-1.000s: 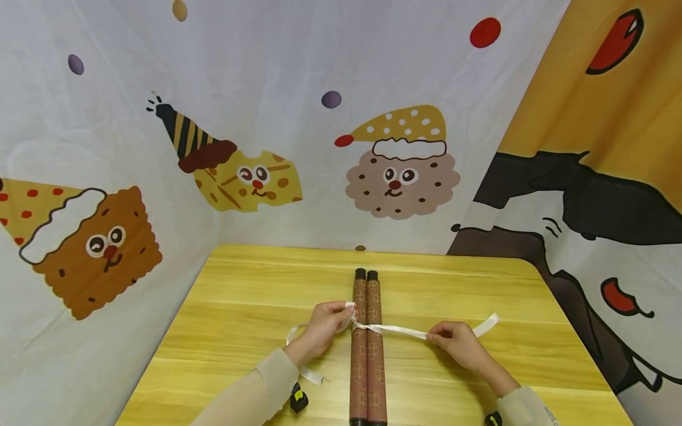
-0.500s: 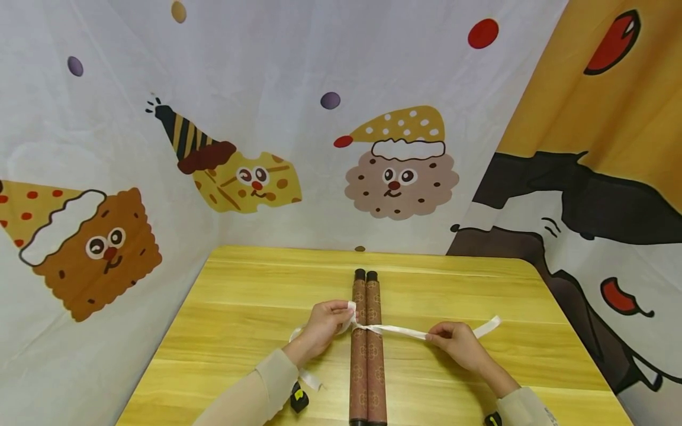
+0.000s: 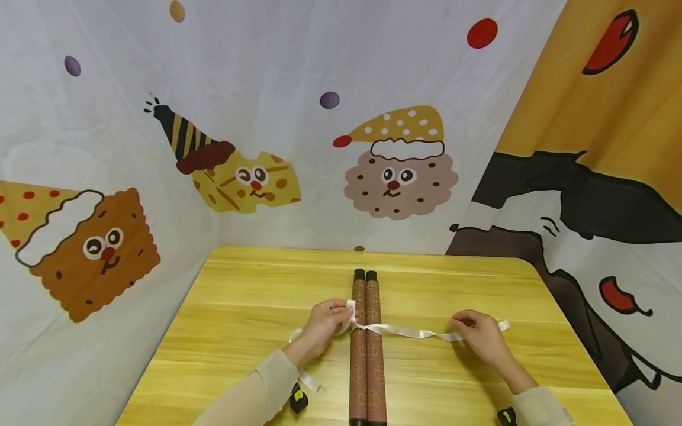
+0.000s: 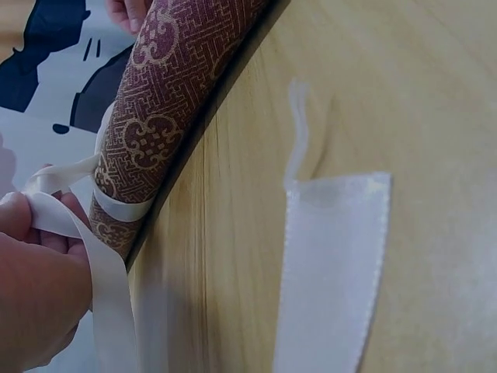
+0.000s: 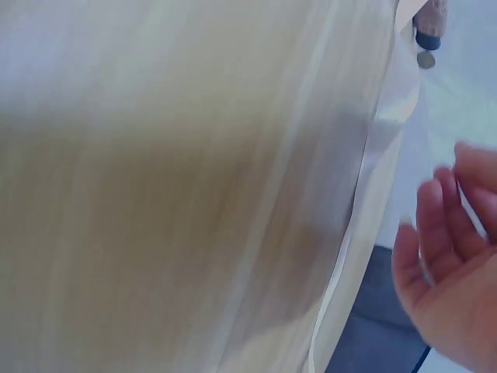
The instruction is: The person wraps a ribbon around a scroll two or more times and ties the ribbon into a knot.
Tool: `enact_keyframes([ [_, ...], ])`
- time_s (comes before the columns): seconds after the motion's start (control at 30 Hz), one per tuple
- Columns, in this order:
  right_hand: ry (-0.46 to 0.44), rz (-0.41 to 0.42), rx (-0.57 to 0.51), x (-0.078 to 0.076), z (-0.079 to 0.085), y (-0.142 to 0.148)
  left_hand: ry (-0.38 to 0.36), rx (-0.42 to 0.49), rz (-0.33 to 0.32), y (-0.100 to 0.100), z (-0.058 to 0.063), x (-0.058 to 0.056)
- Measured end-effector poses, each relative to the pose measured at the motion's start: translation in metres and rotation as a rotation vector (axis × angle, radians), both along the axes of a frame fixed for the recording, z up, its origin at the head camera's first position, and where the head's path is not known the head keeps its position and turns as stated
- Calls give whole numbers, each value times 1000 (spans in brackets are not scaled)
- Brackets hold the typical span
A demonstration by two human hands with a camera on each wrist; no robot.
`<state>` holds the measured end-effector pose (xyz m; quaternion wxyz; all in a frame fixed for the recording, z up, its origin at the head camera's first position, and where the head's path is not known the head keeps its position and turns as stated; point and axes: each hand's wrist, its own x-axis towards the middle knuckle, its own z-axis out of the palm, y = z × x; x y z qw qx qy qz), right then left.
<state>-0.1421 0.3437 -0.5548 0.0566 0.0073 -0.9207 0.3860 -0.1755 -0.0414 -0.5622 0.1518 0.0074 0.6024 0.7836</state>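
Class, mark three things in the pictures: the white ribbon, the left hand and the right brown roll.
White ribbon (image 3: 407, 332), head view: its right-hand stretch.
Left hand (image 3: 321, 325), head view: its back.
Right brown roll (image 3: 375, 352), head view: its mid-length.

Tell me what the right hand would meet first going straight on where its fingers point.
Probably the nearer brown patterned scroll: in the head view the right hand points toward it, the white ribbon just below that line. Height is unclear; it might pass over.
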Motion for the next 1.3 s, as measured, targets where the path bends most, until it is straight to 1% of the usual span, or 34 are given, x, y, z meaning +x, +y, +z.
enact_keyframes([
  [0.1, 24, -93, 52, 0, 2, 11, -1, 8, 6, -1, 1, 0],
  [0.2, -17, -164, 103, 2, 7, 24, 6, 15, 13, -1, 1, 0],
  [0.27, -92, -188, 146, 4, 10, 35, 13, 15, 14, -1, 1, 0],
  [0.4, -293, -205, 246, 6, 15, 57, 4, 15, 15, -1, 0, 0],
  [0.47, -385, -213, 273, 6, 17, 65, 3, 14, 14, 0, 0, 0],
  [0.53, -448, -223, 282, 5, 17, 71, 0, 16, 12, 0, -1, 0],
  [0.6, -483, -231, 283, 5, 17, 76, 4, 18, 10, 0, -1, 0],
  [0.7, -488, -241, 264, 3, 16, 80, 12, 22, 7, 0, -1, 0],
  [0.87, -450, -262, 238, -1, 13, 84, 14, 21, 11, -1, -1, 1],
  [1.03, -406, -254, 218, -4, 11, 85, 13, 10, 19, -2, -1, 2],
  [1.2, -371, -251, 192, -5, 7, 84, 21, 1, 28, 0, 0, 5],
  [1.3, -326, -232, 181, -5, 3, 83, 21, -7, 32, 0, 1, 5],
])
